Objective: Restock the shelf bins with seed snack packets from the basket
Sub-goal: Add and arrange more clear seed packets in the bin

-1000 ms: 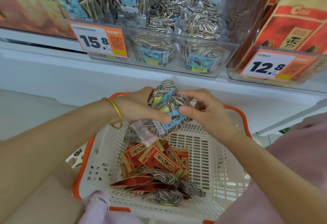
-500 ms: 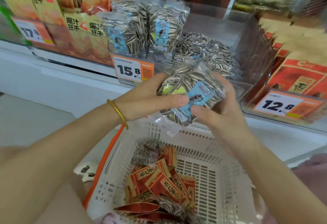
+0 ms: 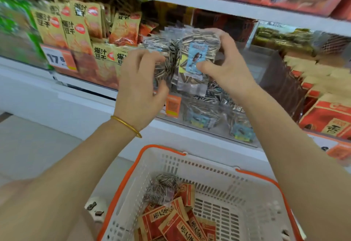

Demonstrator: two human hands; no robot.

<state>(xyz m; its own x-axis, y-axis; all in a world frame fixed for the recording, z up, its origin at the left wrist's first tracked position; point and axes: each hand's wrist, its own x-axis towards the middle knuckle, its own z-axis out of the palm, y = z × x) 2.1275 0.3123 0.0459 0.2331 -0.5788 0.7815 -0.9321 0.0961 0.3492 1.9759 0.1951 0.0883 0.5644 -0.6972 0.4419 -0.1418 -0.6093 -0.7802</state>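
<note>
Head view, looking down along two bare forearms raised to a shop shelf. The right hand (image 3: 226,67) grips a clear seed packet (image 3: 197,50) with a blue label. Its thumb presses on the label and its fingers curl over the packet's top edge. This packet is held upright over the clear bin (image 3: 264,69), just beside a row of upright seed packets (image 3: 165,50) at the bin's left end. The left hand (image 3: 140,86) holds that row, fingers curled onto its near face and thumb below; a gold bangle (image 3: 126,125) circles the wrist. Flat seed packets (image 3: 201,115) lie on the bin floor, below the held one and behind the clear front wall. An orange price tag (image 3: 172,105) on the bin front is partly hidden by the left hand.

On the shelf to the left, yellow snack packets (image 3: 76,29) stand behind a second tag (image 3: 58,59) reading 17.8; to the right stand red boxes (image 3: 330,115). Below the shelf, a white basket (image 3: 209,172) with an orange rim holds one striped packet (image 3: 161,187) near its far wall, touching a pile of red packets (image 3: 171,221).
</note>
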